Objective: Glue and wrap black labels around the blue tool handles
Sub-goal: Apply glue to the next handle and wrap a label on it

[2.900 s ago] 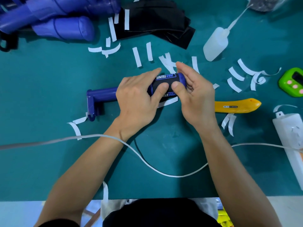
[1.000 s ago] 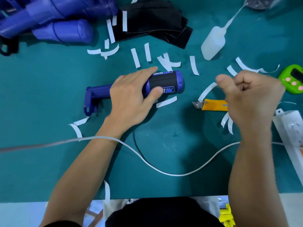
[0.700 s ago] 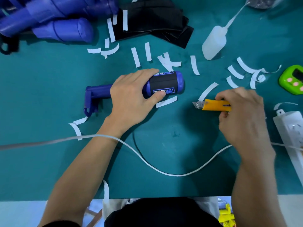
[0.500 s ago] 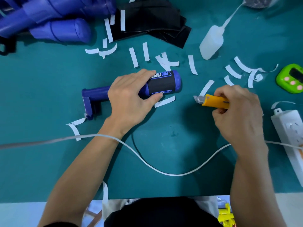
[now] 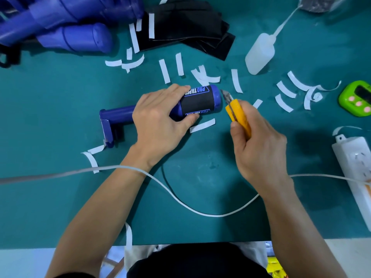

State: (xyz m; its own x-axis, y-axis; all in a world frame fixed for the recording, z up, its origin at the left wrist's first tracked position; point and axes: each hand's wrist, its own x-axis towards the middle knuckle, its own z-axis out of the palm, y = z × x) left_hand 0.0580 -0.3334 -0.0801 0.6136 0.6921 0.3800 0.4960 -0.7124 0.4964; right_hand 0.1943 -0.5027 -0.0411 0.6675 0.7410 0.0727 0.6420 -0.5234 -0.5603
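Observation:
A blue tool handle (image 5: 120,114) lies across the green mat, its right end wrapped in a black label (image 5: 197,101) printed with white and blue lettering. My left hand (image 5: 158,119) grips the handle just left of the label, thumb under the label's lower edge. My right hand (image 5: 259,145) holds a yellow utility knife (image 5: 237,115), its blade tip close to the handle's rounded blue end; whether it touches I cannot tell. A stack of black labels (image 5: 186,27) lies at the top centre. More blue tool handles (image 5: 74,37) are piled at the top left.
A white glue bottle (image 5: 261,55) with a long nozzle lies top right. Several white backing strips (image 5: 202,125) litter the mat. A green timer (image 5: 357,99) and a white power strip (image 5: 357,167) sit at the right. A white cable (image 5: 180,203) loops across the front.
My right hand left the handle, picked up the yellow knife from the mat at the right and brought its blade to the handle's right end. My left hand kept holding the handle.

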